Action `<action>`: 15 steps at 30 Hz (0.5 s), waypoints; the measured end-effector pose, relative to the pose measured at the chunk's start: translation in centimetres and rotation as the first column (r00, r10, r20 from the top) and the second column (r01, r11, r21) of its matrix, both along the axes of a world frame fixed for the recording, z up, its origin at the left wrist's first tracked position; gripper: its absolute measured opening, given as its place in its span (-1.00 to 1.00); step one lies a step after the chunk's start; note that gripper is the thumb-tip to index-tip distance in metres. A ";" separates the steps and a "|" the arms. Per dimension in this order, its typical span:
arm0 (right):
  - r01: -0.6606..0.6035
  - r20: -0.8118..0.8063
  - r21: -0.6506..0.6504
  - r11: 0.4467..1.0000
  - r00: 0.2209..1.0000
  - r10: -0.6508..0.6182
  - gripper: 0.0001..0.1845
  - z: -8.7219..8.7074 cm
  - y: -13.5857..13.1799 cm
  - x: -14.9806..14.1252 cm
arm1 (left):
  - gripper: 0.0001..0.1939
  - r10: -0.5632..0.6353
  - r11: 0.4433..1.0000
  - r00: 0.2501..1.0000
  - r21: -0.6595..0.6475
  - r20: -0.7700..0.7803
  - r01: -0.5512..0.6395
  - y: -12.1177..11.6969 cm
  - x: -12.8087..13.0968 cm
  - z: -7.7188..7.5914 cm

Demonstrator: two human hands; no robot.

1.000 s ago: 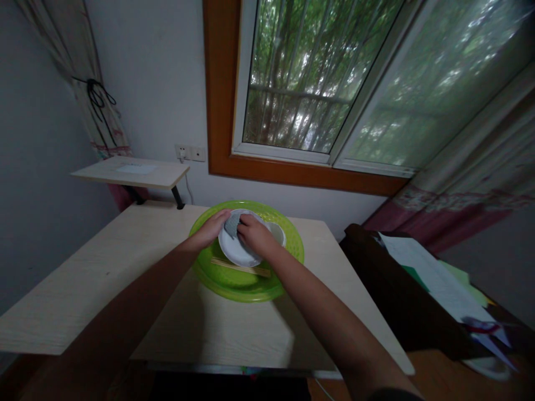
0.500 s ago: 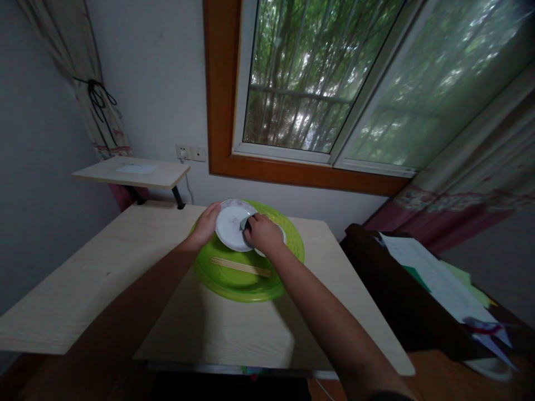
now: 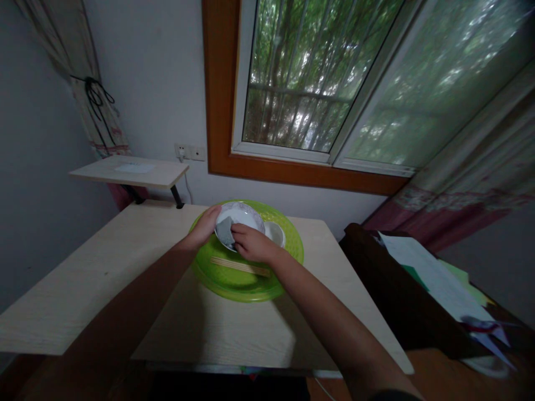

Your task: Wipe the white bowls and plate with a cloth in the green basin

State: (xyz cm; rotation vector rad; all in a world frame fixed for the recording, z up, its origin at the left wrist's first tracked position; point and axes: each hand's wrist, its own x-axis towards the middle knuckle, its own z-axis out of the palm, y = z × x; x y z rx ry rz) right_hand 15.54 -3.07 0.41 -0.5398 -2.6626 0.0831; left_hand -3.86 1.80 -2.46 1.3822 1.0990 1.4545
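A white plate (image 3: pixel 246 215) is held tilted above a round green basin (image 3: pixel 234 284) on the wooden table. My left hand (image 3: pixel 204 225) grips the plate's left rim. My right hand (image 3: pixel 251 243) is closed on a grey cloth (image 3: pixel 224 231) and presses it against the lower left part of the plate. A small white bowl (image 3: pixel 276 232) sits in the basin just right of the plate. A pair of wooden chopsticks (image 3: pixel 240 266) lies across the basin below my right hand.
The light wooden table (image 3: pixel 104 267) stands under a window. A small wall shelf (image 3: pixel 129 171) is at the back left. A dark piece of furniture with papers (image 3: pixel 422 273) stands to the right. Curtains hang at both sides.
The cloth in my right hand has moved over the plate, from its upper left to its right and now to its lower left. The plate was lifted and its tilt changed.
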 end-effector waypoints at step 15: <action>0.521 0.041 0.174 0.835 0.844 -0.535 -0.54 -0.1 0.0 0.5 | -0.58 -0.146 0.989 0.984 -0.023 0.107 0.149 0.2 0.4 -0.4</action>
